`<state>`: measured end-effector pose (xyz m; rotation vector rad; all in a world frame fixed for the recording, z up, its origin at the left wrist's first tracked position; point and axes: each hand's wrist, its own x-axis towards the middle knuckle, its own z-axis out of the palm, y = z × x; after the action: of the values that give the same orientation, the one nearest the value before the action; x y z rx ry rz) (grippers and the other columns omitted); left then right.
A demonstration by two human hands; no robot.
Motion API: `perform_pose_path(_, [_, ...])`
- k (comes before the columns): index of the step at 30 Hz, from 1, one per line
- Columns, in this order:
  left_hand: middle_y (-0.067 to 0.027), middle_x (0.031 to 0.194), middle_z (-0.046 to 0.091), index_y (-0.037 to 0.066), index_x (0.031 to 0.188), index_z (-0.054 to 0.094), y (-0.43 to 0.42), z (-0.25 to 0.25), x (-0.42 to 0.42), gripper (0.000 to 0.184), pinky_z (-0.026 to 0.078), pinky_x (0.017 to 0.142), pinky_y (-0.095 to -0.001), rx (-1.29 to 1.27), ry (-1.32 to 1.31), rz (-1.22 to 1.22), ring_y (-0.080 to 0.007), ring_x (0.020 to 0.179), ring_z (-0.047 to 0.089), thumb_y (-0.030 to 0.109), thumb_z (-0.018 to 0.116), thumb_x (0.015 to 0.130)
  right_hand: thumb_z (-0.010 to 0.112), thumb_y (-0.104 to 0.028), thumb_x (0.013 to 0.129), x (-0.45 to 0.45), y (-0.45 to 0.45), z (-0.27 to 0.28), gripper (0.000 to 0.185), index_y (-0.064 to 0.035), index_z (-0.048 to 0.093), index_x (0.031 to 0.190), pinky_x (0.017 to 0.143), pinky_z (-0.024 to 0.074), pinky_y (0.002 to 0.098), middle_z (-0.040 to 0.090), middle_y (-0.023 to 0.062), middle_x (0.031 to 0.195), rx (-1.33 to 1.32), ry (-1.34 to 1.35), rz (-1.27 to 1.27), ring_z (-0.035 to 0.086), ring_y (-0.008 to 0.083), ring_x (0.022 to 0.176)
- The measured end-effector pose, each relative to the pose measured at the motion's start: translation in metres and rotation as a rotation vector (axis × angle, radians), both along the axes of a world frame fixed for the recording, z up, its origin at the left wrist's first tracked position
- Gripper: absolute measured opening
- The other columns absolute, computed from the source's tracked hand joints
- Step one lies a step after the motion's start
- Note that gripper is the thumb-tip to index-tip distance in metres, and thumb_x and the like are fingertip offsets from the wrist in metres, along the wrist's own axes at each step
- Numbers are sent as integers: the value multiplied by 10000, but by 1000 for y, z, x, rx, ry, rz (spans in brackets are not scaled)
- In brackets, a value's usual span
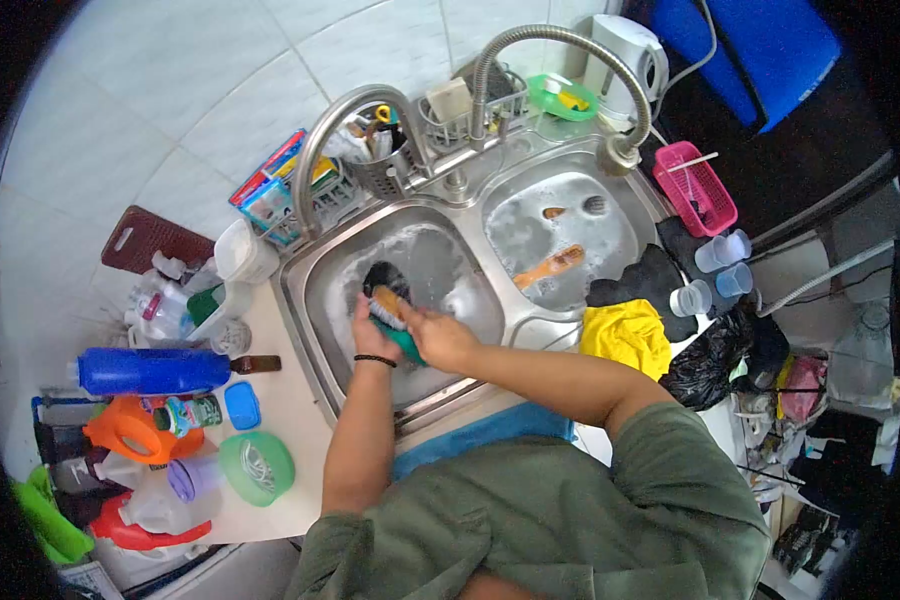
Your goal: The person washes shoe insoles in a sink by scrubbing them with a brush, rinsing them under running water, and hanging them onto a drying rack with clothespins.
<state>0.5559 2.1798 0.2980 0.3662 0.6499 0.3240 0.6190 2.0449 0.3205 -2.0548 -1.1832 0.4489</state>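
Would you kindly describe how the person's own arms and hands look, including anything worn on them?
The arms emerge from the short, olive-green fabric sleeves of a matching shirt, leaving both forearms uncovered. Neither the left hand nor the right hand wears a glove. A thin black bracelet circles the left wrist; none shows on the right.

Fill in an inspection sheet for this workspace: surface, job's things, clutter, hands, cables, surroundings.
Surface: stainless-steel double-bowl sink, sudsy water in both bowls; pale countertop at left.
Job's things: wooden-backed brush with white bristles; black-and-green item, identity unclear.
Clutter: blue plastic bottle and orange plastic jug at left; bright yellow cloth at right.
Hands: left hand holds the black-and-green item; right hand grips the brush.
Cables: thin pale cord near the white electric kettle; ends unclear.
Surroundings: pale marbled wall tiles behind the sink.
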Motion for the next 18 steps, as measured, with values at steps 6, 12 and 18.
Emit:
perform_pose_path(6, [-102,1252,554,106,1265,502,-17,2,13,543,384,994,-499,45,-25,112,-326,1133,518,515,357,938,404,-175,902,6,15,11,454,-108,410,1352,648,500,525,639,241,830,-149,45,-139,631,423,736])
perform_pose_path(12, [-118,1089,621,88,1169,548,-9,-11,13,460,442,928,-465,193,12,22,-304,991,585,464,498,910,410,-179,903,16,16,-5,446,-111,418,1344,620,504,523,641,244,835,-144,-39,-82,639,404,699])
perform_pose_path(18, [-127,1075,607,90,1162,546,4,7,7,515,467,855,-546,-4,-127,140,-336,973,577,514,352,944,457,-168,871,-13,8,7,492,-56,379,1344,590,508,521,636,258,814,-103,25,-9,638,410,680])
